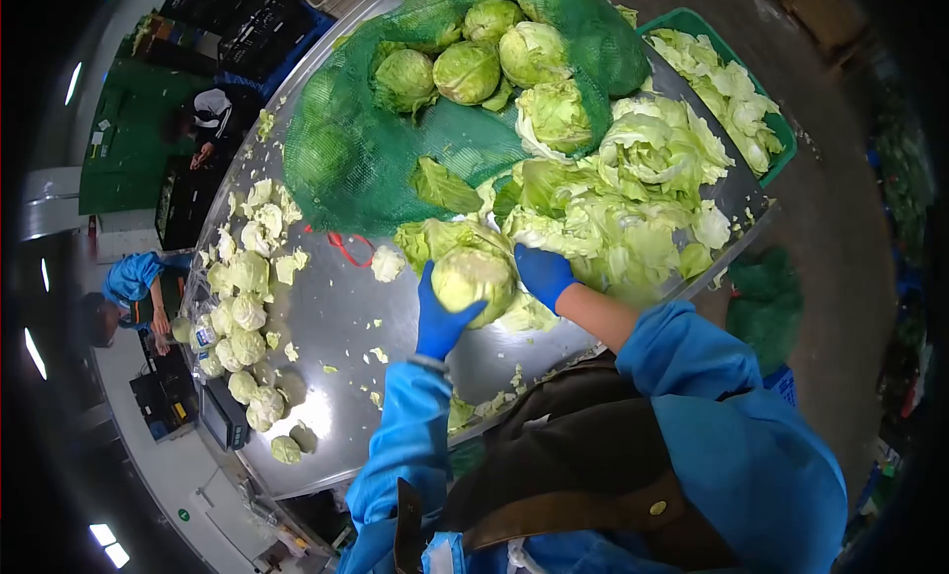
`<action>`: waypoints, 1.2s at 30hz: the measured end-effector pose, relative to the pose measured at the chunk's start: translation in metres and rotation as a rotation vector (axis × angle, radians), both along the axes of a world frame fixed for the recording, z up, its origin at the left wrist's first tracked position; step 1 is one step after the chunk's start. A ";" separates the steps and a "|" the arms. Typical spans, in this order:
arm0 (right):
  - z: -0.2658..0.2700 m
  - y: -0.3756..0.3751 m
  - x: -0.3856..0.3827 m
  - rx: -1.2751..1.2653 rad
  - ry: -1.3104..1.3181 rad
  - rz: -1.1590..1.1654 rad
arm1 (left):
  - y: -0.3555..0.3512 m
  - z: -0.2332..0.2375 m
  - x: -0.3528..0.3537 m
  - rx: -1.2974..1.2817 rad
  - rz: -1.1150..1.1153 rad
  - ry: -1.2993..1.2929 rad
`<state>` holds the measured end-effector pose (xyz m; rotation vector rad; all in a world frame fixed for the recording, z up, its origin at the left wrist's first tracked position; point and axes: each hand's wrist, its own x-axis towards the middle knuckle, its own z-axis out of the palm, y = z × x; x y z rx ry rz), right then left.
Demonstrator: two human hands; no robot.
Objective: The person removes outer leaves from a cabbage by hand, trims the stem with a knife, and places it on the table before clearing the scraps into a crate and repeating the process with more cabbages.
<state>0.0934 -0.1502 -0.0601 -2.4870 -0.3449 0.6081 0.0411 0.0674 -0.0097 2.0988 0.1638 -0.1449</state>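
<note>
A pale green cabbage is between my two blue-gloved hands above the metal table, with loose outer leaves around it. My left hand is wrapped round its left and near side, the thumb across the front. My right hand is closed at the cabbage's right side, against its outer leaves; its fingertips are partly hidden. Just beyond lies an open green mesh bag with several whole cabbages in it. Stripped leaves are heaped to the right of my right hand.
Several trimmed cabbages line the table's left side, near a scale. A cut stub and a red tie lie mid-table. A green crate of leaves stands at the right edge. Two people work beyond the left side.
</note>
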 end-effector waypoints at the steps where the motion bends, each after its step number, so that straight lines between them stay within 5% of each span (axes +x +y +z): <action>1: -0.010 -0.003 -0.002 0.083 0.048 -0.027 | -0.004 0.005 -0.016 -0.134 0.086 0.060; 4: -0.002 -0.006 -0.014 0.159 0.155 -0.004 | -0.021 0.023 -0.065 -0.524 0.356 0.243; 8: 0.024 -0.003 -0.033 0.098 0.264 0.087 | -0.050 -0.013 -0.079 -0.369 0.723 -0.022; 10: -0.014 -0.024 -0.019 0.152 0.095 0.174 | -0.030 -0.008 -0.073 -0.547 0.650 0.067; 14: 0.029 -0.041 0.032 -0.046 -0.051 0.120 | -0.024 0.026 -0.075 -0.799 0.645 0.206; 16: 0.054 -0.034 0.026 0.185 -0.329 -0.028 | -0.038 0.029 -0.074 -0.851 0.661 0.159; 18: 0.080 -0.031 0.012 0.463 -0.309 0.130 | -0.052 0.014 -0.073 -0.785 0.678 0.083; 21: 0.078 -0.022 -0.021 0.343 -0.102 0.171 | -0.080 -0.018 -0.068 -0.504 0.707 -0.103; 26: 0.065 -0.005 -0.015 0.264 -0.082 0.085 | -0.090 -0.018 -0.057 -0.443 0.724 -0.164; 27: 0.063 -0.003 -0.003 0.206 0.120 -0.024 | -0.089 -0.028 -0.055 -0.421 0.753 -0.130; 29: 0.017 -0.004 0.017 0.242 -0.040 -0.037 | -0.091 -0.012 -0.046 -0.400 0.764 -0.095; 32: -0.025 -0.008 0.026 0.406 -0.264 -0.004 | -0.071 -0.031 -0.060 -0.548 0.626 -0.135; 33: 0.020 -0.007 0.025 0.329 0.066 0.014 | -0.053 -0.040 -0.063 -0.598 0.532 -0.090; 36: 0.032 -0.004 0.015 0.244 -0.049 -0.015 | -0.025 -0.022 -0.071 -0.768 0.377 0.067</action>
